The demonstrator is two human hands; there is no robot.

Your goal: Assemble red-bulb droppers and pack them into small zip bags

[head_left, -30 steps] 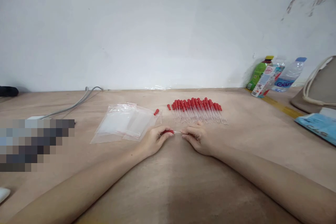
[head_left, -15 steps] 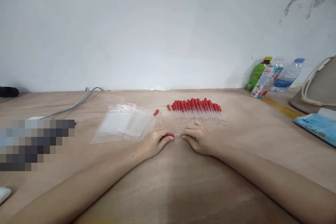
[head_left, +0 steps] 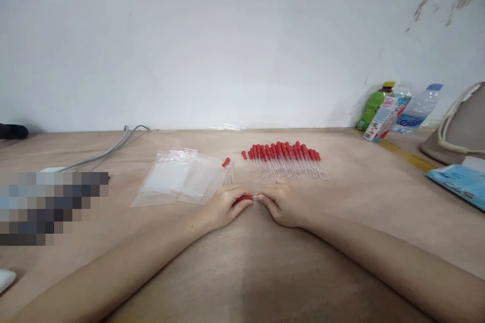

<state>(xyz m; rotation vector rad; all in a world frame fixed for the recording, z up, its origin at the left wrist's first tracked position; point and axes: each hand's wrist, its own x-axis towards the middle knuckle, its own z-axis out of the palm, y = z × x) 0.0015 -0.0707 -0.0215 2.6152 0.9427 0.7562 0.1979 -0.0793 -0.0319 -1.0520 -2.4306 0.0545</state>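
My left hand (head_left: 230, 205) is closed round a red rubber dropper bulb (head_left: 247, 197). Opposite it, my right hand (head_left: 282, 204) pinches a clear glass dropper tube (head_left: 255, 197), whose end meets the bulb; only a short stretch of glass shows between the fingers. Just beyond my right hand lies a row of red-topped droppers (head_left: 284, 154), bulbs toward the wall. One loose red bulb (head_left: 226, 162) rests at the edge of the clear zip bags (head_left: 178, 176), left of the row. A bare glass tube (head_left: 233, 171) lies beside that bulb.
A grey cable (head_left: 109, 152) runs across the left of the wooden table (head_left: 212, 272). Bottles (head_left: 415, 111) and a carton (head_left: 384, 116) stand at the back right. Nearer are a blue packet (head_left: 458, 181) and a beige bag (head_left: 464, 126). A blurred patch covers the left edge.
My hands have come closer together, with the right moving slightly left along the tube. Less glass shows between them now.
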